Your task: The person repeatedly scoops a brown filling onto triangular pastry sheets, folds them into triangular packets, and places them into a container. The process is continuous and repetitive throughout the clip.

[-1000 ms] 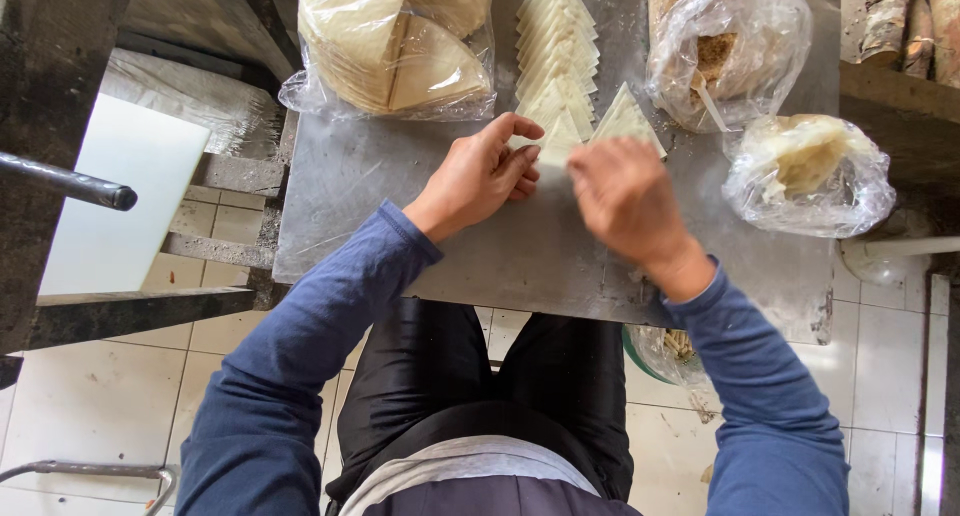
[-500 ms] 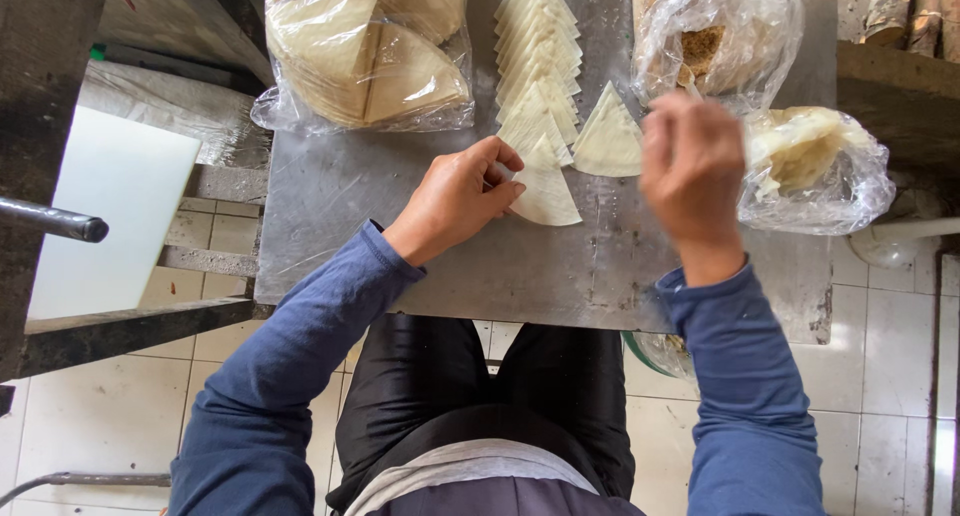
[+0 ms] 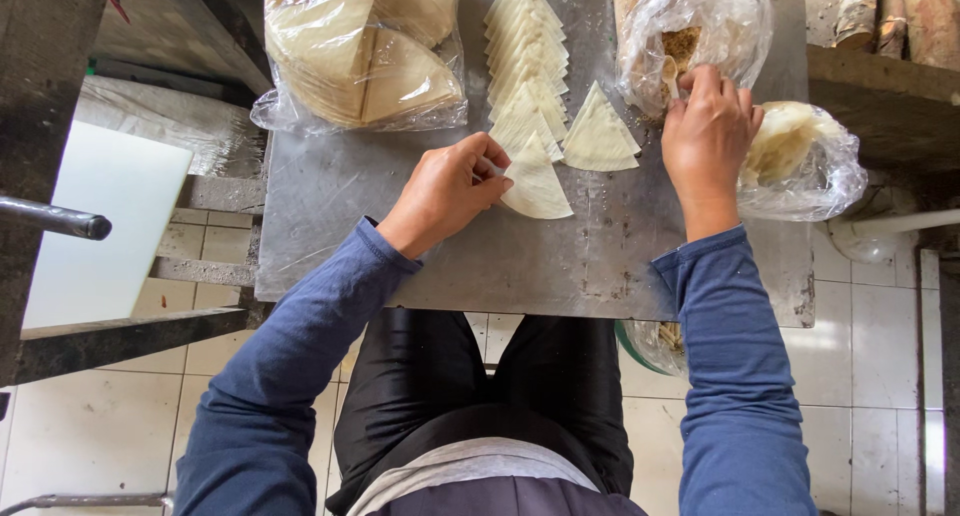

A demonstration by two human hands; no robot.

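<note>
My left hand (image 3: pixel 447 190) pinches the edge of a pale dough wrapper (image 3: pixel 537 184) folded into a cone, lying on the grey metal table (image 3: pixel 560 261). My right hand (image 3: pixel 706 128) reaches into a clear plastic bag of brown filling (image 3: pixel 690 36) and grips a small spoon (image 3: pixel 668 74) there. A second wedge-shaped wrapper (image 3: pixel 598 136) lies between my hands. A row of overlapping wrappers (image 3: pixel 525 61) runs away from me up the table.
A plastic bag of stacked wrappers (image 3: pixel 355 61) lies at the table's far left. Another clear bag with pale contents (image 3: pixel 800 161) sits at the right edge. A white board (image 3: pixel 100 226) and a metal bar (image 3: pixel 55 219) are to the left. White tiled floor (image 3: pixel 870 376) lies below.
My right hand left the wrapper and moved up and right into the filling bag. My left hand stayed on the wrapper, drawing it slightly toward me.
</note>
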